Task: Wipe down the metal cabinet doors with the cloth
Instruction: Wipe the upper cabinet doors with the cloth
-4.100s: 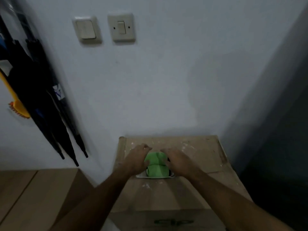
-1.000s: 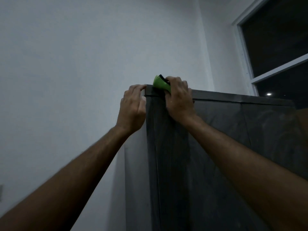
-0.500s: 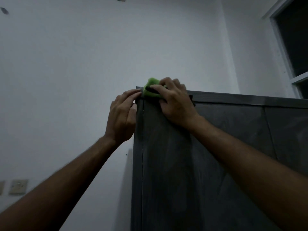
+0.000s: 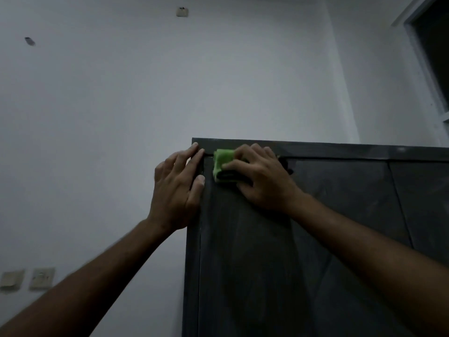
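A tall dark grey metal cabinet fills the lower right of the head view, with its left door facing me. A folded green cloth with a dark edge lies flat against the top left corner of that door. My right hand lies over the cloth, pressing it to the metal, thumb curled under its lower edge. My left hand rests with straight fingers on the cabinet's left front edge, just left of the cloth.
A white wall runs behind and left of the cabinet. Two wall switches sit low on the left. A dark window stands at the upper right. A second cabinet door lies to the right.
My right hand has brought the cloth down from the cabinet's top edge onto the upper door face. My left hand has slid a little lower along the left edge.
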